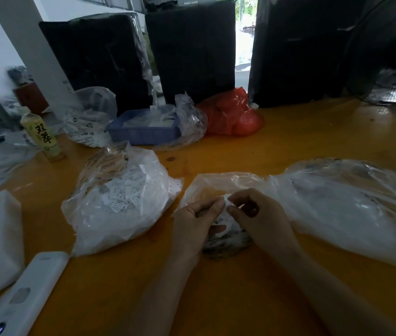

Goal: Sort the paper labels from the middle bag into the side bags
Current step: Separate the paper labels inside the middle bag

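We pinch small white paper labels (226, 198) between both hands (198, 220) (257, 215) over the crumpled clear middle bag (216, 183) at lower centre, probably separating them for a side bag.

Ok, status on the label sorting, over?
Left hand and right hand both pinching one label over the middle bag. Left bag and right bag open. Nothing blocking.

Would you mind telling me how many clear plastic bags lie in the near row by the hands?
3: the left bag, the middle bag under both hands, and the right bag. More bags sit farther back.
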Demonstrator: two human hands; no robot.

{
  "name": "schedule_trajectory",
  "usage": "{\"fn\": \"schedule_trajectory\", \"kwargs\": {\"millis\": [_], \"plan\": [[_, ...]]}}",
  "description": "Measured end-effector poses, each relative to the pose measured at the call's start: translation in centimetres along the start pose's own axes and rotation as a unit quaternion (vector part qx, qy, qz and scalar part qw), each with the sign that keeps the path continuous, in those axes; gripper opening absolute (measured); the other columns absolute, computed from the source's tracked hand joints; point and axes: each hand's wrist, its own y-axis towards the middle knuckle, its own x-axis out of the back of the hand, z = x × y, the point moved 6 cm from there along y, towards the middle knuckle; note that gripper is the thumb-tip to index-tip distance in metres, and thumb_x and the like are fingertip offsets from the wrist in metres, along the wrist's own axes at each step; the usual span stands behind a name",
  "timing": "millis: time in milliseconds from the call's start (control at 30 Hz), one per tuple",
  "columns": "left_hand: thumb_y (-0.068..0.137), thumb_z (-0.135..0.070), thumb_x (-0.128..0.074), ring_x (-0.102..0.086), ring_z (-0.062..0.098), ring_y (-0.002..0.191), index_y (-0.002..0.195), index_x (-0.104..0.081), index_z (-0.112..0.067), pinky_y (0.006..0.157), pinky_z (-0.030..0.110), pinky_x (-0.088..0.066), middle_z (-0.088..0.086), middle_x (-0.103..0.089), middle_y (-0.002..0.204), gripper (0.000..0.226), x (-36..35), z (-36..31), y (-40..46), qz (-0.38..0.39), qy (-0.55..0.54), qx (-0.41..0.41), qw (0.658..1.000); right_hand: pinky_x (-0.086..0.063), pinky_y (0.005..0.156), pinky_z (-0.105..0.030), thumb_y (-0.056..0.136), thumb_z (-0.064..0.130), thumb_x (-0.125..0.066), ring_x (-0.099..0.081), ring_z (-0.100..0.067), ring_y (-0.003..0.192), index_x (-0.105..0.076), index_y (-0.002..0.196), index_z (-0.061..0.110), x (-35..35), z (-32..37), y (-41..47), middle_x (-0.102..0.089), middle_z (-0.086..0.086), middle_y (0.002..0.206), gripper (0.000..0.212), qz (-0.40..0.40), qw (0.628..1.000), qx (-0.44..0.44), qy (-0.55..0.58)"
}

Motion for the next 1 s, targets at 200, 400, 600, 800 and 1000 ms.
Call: {"fn": "schedule_trajectory", "kwargs": {"millis": [200, 400, 600, 800, 1000], "plan": [[0.073, -0.048, -0.083, -0.077, 0.006, 0.093, 0.094, -0.085, -0.041, 0.068, 0.025, -0.062, -0.017, -0.08, 0.102, 0.022, 0.1, 0.0, 0.0, -0.009, 0.005, -0.002, 1.0, -0.046, 0.061, -0.01, 0.091, 0.03, -0.073, -0.061, 0.002, 0.075, -0.069, 0.096, 0.035, -0.2, 0.2, -0.1, -0.065, 0.021, 0.082, 0.008, 0.009, 1.0, 0.002, 0.019], [0.075, -0.046, -0.082, -0.076, 0.006, 0.095, 0.097, -0.084, -0.039, 0.067, 0.024, -0.062, -0.017, -0.079, 0.104, 0.023, 0.2, -0.1, -0.1, -0.001, 0.007, 0.0, 1.0, -0.049, 0.065, -0.011, 0.09, 0.033, -0.073, -0.063, 0.002, 0.081, -0.068, 0.098, 0.035, -0.6, 0.0, -0.1, -0.066, 0.023, 0.088, 0.009, 0.042, 0.998, -0.008, 0.043], [0.083, -0.041, -0.083, -0.077, 0.009, 0.096, 0.102, -0.08, -0.05, 0.075, 0.025, -0.061, -0.012, -0.08, 0.107, 0.021, 0.4, -0.3, 0.1, 0.002, 0.06, -0.015, 0.998, -0.057, 0.065, -0.022, 0.094, 0.026, -0.07, -0.064, -0.009, 0.075, -0.063, 0.101, 0.034, 1.0, -0.5, 0.3, -0.066, 0.016, 0.086, 0.013, -0.027, 0.994, -0.04, 0.1], [0.087, -0.031, -0.084, -0.078, 0.013, 0.096, 0.109, -0.08, -0.035, 0.082, 0.032, -0.064, -0.007, -0.082, 0.101, 0.022, 1.4, -0.5, 0.5, -0.021, 0.068, -0.015, 0.997, -0.055, 0.061, -0.017, 0.093, 0.038, -0.065, -0.066, -0.007, 0.075, -0.062, 0.109, 0.035, 2.1, -0.9, 0.7, -0.067, 0.011, 0.088, 0.017, -0.044, 0.986, -0.063, 0.15], [0.088, -0.034, -0.085, -0.077, 0.005, 0.093, 0.1, -0.08, -0.049, 0.074, 0.017, -0.059, -0.014, -0.081, 0.099, 0.02, 0.8, -1.6, -0.2, -0.002, 0.123, -0.062, 0.991, -0.051, 0.062, -0.012, 0.089, 0.042, -0.071, -0.067, -0.001, 0.075, -0.068, 0.088, 0.042, 1.0, -0.5, 0.7, -0.07, 0.022, 0.084, 0.003, 0.029, 0.996, -0.043, 0.078]]}}
